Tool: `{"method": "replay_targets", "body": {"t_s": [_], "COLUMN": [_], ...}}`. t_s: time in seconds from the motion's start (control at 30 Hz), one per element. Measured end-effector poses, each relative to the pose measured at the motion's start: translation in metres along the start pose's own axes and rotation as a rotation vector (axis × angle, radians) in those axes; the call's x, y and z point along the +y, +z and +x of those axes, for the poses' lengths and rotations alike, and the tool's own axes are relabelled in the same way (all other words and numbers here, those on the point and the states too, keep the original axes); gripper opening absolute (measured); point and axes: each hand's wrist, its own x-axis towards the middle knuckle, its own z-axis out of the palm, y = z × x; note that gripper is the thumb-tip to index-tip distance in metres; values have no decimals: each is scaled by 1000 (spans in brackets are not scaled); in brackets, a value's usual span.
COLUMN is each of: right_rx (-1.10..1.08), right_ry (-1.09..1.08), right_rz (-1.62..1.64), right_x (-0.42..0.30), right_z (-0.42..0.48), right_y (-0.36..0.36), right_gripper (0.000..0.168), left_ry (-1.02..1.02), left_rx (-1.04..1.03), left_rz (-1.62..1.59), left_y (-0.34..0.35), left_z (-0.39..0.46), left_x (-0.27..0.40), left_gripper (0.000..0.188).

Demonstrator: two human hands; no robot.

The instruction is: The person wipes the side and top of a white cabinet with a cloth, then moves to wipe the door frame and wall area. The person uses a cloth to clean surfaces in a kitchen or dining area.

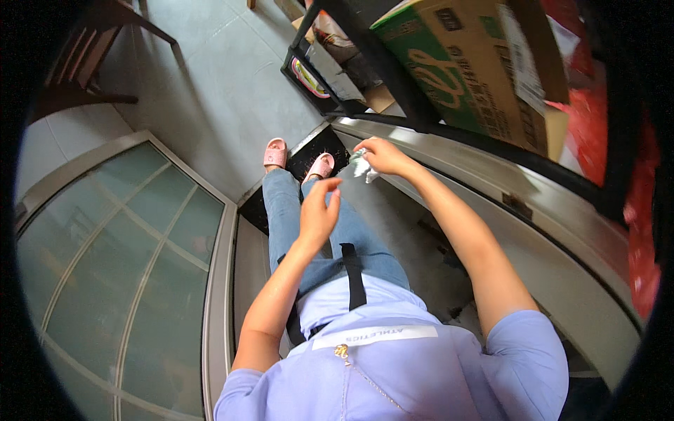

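Observation:
My right hand (pixel 386 156) is closed around a small crumpled white and green piece, perhaps a wrapper or tissue (pixel 360 164), which hangs below the fingers. Close to my thighs, my left hand (pixel 320 213) is raised with nothing in it, thumb and fingers apart. Beneath my hands are my legs in blue jeans (pixel 284 216) and my feet in pink slide sandals (pixel 275 152). One foot is on a black door sill (pixel 310 149), and the other is at its far edge.
A metal-framed door with frosted glass panes (pixel 158 252) stands at left. On the right, a black-framed rack (pixel 421 116) holds a green and brown cardboard box (pixel 474 79) bearing writing, beside red plastic bags (pixel 584 131). Grey floor (pixel 226 79) stretches ahead, with a dark wooden chair (pixel 89 58) at upper left.

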Motion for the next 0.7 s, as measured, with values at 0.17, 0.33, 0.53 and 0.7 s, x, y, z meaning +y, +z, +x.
{"method": "replay_targets", "body": {"t_s": [0.17, 0.33, 0.53, 0.7], "right_rx": [192, 732, 1410, 1535], "right_ry": [-126, -393, -269, -212], "right_rz": [1146, 1053, 688, 570], "right_x": [-83, -114, -121, -135], "right_z": [-123, -199, -292, -362], "right_y": [-37, -44, -47, -32], "right_gripper": [35, 30, 22, 31], "left_ry": [-201, 80, 712, 595], "left_rx": [-123, -585, -584, -678], "left_rz": [-702, -771, -258, -285], "left_y": [-20, 5, 56, 91], "left_z": [29, 19, -19, -26], "left_x": [78, 186, 277, 294], "left_gripper": [40, 53, 72, 57]}}
